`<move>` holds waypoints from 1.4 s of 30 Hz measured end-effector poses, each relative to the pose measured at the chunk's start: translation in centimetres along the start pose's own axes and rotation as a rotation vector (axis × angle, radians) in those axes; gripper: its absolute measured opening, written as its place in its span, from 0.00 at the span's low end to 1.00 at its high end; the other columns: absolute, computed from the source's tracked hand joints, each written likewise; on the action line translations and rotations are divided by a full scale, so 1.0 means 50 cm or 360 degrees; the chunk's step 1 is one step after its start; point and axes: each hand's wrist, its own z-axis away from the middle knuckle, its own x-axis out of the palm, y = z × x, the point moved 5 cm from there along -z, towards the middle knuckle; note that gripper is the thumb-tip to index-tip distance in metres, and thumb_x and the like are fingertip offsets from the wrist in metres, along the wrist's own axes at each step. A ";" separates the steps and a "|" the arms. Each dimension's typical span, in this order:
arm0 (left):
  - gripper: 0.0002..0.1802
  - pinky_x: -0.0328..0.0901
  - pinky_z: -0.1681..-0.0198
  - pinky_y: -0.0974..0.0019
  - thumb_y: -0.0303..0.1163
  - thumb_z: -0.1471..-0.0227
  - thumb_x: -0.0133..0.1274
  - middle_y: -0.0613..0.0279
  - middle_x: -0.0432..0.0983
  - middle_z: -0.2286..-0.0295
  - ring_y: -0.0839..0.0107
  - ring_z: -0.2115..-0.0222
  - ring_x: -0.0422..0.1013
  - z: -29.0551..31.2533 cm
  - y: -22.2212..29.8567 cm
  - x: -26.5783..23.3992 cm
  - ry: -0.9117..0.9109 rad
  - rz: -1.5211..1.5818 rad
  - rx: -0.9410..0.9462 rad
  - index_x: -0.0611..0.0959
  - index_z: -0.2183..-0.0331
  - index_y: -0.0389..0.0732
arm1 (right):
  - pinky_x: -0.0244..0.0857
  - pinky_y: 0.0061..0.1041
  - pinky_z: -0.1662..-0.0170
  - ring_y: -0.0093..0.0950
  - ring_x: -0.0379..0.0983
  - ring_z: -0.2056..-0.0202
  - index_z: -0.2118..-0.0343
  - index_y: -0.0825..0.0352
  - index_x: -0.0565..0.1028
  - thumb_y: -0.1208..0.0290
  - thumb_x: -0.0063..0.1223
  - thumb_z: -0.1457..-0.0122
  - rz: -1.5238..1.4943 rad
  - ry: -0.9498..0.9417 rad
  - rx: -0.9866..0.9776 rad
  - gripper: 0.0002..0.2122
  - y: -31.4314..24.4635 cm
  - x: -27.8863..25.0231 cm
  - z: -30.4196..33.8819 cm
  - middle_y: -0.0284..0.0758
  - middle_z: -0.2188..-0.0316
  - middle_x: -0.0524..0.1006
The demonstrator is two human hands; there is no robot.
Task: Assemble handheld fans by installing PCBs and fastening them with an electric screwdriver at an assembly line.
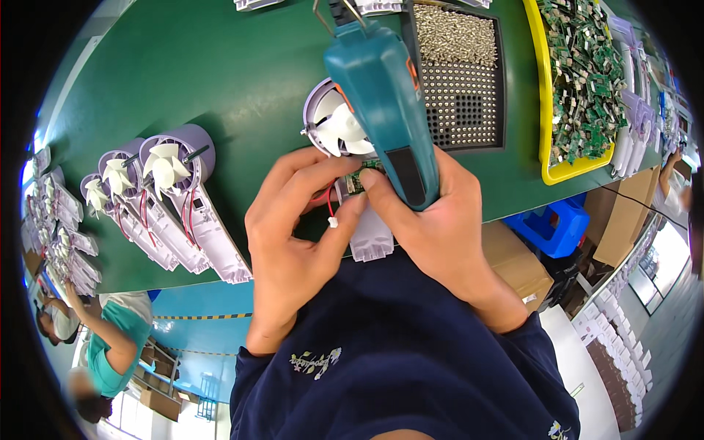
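Left hand [290, 220] had its grip pinched on the fan housing [372, 236], right by the little green circuit board [353, 182] inside it. Right hand [444, 220] had its thumb on that board, but I couldn't tell what its other fingers were doing, tbh, since a teal electric screwdriver [381, 88] hid them. Red wires [323, 195] poked out left of the housing, which was at the green surface's [257, 59] near edge. Farther left of it: three similar housings [213, 235]. Right of it: a black tray [501, 88] of metal pieces, then a yellow bin [544, 110] full of boards.
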 end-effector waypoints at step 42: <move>0.16 0.73 0.62 0.75 0.15 0.55 0.62 0.59 0.81 0.66 0.77 0.66 0.78 -0.040 -0.024 0.033 -0.0033 0.0237 -0.0053 0.82 0.60 0.32 | 0.61 0.30 0.76 0.28 0.63 0.80 0.52 0.64 0.66 0.26 0.46 0.51 -0.0864 -0.0609 -0.1566 0.40 -0.114 -0.105 -0.054 0.36 0.73 0.68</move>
